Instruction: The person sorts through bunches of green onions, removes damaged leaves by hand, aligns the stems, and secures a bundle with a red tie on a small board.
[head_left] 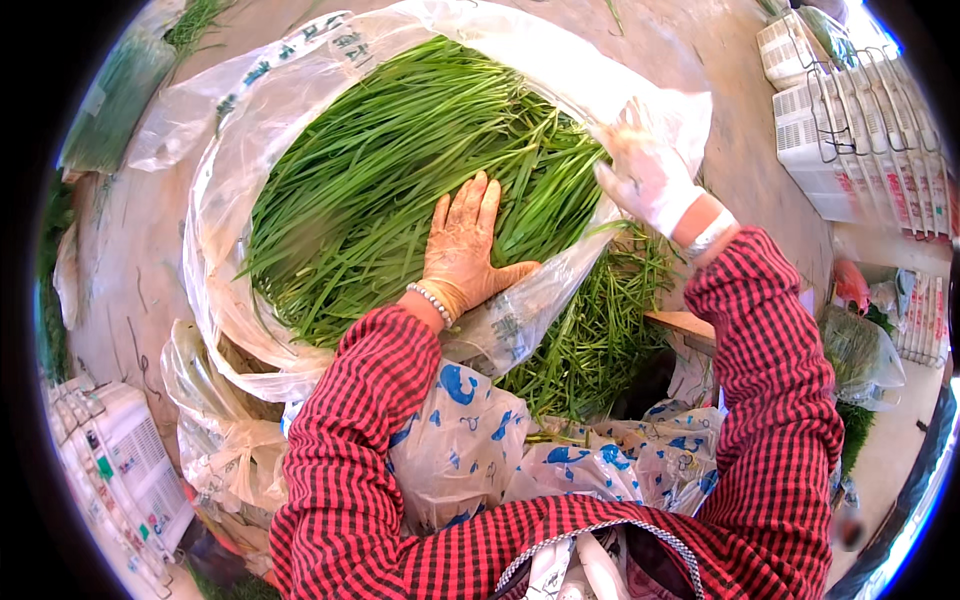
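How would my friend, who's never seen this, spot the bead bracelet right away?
Find the big clear bag full of long green leaves. The left hand lies spread on those leaves, with a red-and-black checked sleeve behind it. Between them sits the bracelet: a row of small, round, pale beads, unlike the sleeve's flat checks.

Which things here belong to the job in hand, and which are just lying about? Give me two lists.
In use:
long green leaves, under the left hand
clear plastic bag, around the leaves, right hand at its rim

Seemingly just lying about:
loose green stems beside the bag, untouched
white crates at the right
white crates at the lower left
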